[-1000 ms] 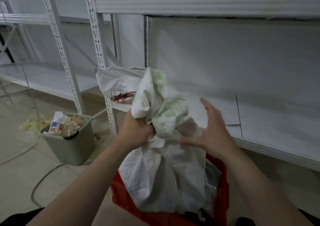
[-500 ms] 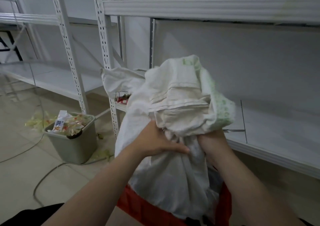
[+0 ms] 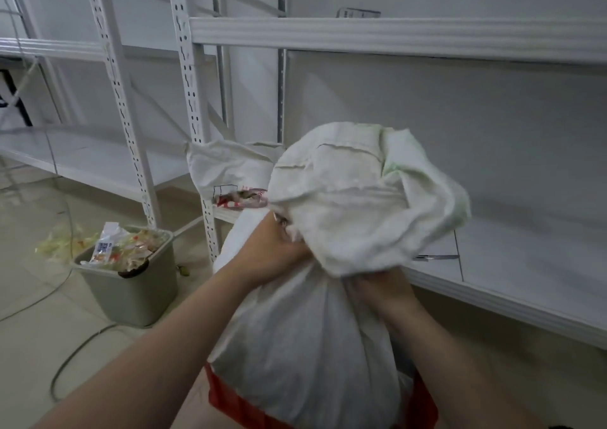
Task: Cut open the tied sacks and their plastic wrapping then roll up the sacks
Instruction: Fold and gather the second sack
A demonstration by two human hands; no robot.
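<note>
A white woven sack [image 3: 305,346] with faint green print hangs in front of me, its top bunched into a bulging roll [image 3: 364,199]. My left hand [image 3: 272,251] grips the gathered cloth just below the roll on the left. On the right, my right hand [image 3: 377,287] grips the same neck from underneath, partly hidden by the drooping cloth. The sack's lower end drops into a red crate [image 3: 230,396]. A second white sack [image 3: 226,169] with red print lies on the shelf behind.
White metal shelving [image 3: 394,36] fills the wall ahead, its lower shelf [image 3: 525,264] holding a thin metal tool [image 3: 437,257]. A grey bin [image 3: 131,284] full of plastic wrapping stands on the tiled floor at left, with scraps and a cable beside it.
My right hand, open beside the sack a second ago, now grips its neck. The bunched top has been turned over to the right into a bigger roll.
</note>
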